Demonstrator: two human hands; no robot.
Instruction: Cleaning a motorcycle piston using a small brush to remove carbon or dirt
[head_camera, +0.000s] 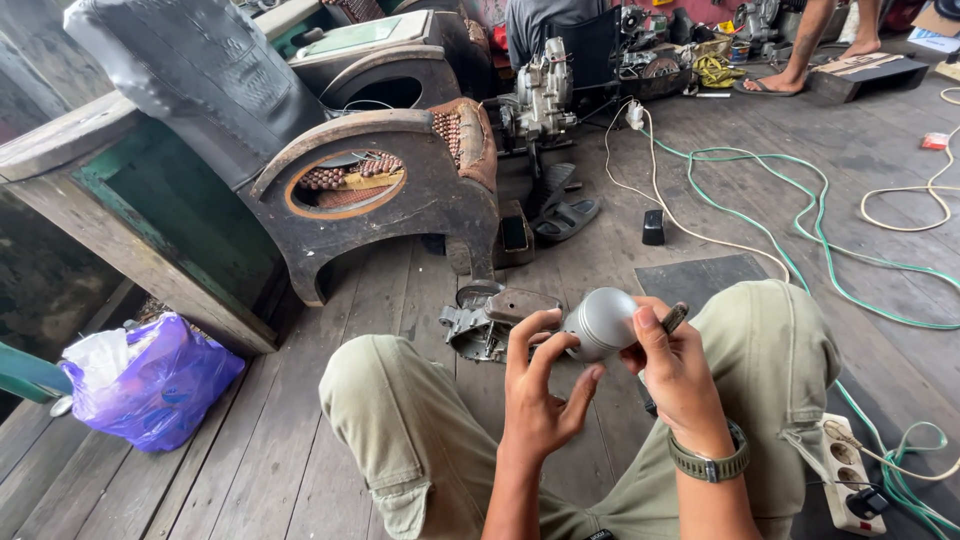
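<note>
We note our left hand (540, 385) raised between our knees, fingers curled, thumb and fingertips touching the near side of a grey metal piston (601, 322). Our right hand (675, 375) closes around the piston's far side, thumb laid across its crown, and also pinches a thin dark tool (674, 318) whose tip sticks out just past the fingers; a green watch (710, 463) sits on that wrist. The piston is held in the air above the wooden plank floor (300, 450), between both hands. Just beyond it on the floor lies a grey engine casing (487, 318). A worn black chair (380, 190) with a beaded seat cover stands further back. A purple plastic bag (160, 385) lies at left. A white power strip (850, 475) rests beside our right leg, with green and white cables (800, 230) trailing across the planks.
</note>
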